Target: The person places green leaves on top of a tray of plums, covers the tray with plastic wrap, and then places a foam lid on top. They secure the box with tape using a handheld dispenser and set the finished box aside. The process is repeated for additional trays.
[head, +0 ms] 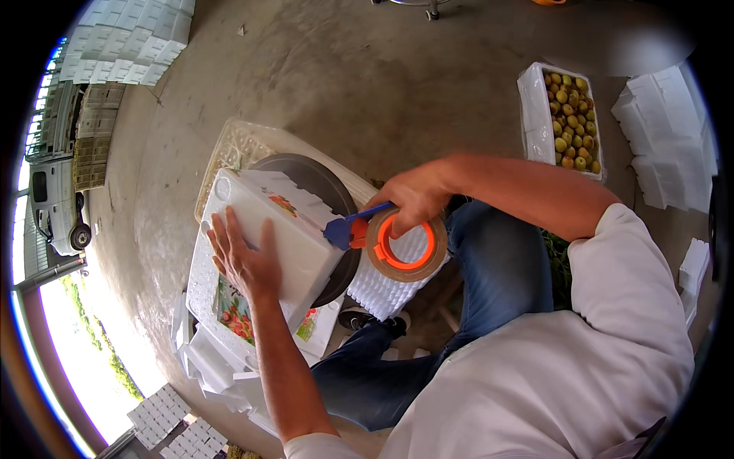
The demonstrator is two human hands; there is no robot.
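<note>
My left hand [246, 252] lies flat, fingers spread, on a white foam box [309, 258] with printed fruit pictures. The box rests tilted on a round dark stand [341, 281]. In my right hand [416, 195] is a tape dispenser [358, 229] with blue and orange parts and a large roll of tape [438, 246]. The dispenser's blue head is at the right end of the box. Whether tape sticks to the box cannot be told. White foam netting [378, 292] lies below the roll, over my lap side.
A cream plastic crate [287, 137] stands behind the round stand. A foam lid [203, 287] with printed fruit is under my left forearm. A lined foam box of fruit [536, 115] sits on the floor at upper right, near stacked white foam boxes [659, 137]. A truck [57, 201] is far left.
</note>
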